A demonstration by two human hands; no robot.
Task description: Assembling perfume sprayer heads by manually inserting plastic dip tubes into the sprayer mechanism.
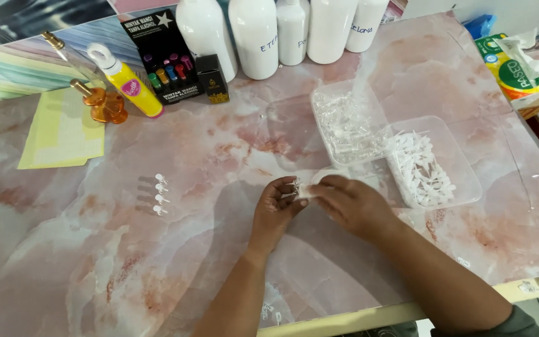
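two hands meet over the pink marble bench (157,268). the left hand (276,209) has its grip closed on a tiny clear piece with a white part (296,186), pinched at the fingertips. the right hand (354,203) touches the same piece from the other side, grasping its white end. so the piece is held between both grips, just above the bench.

just behind the grip stands a clear tray of small clear parts (347,122), and beside it, past the right hand, a clear tray of white thin tubes (428,162). well to the left of the grip lie four small finished pieces (160,195) in a row. far behind the grip stand white bottles (254,37), a yellow bottle (129,81) and a black box (166,53).
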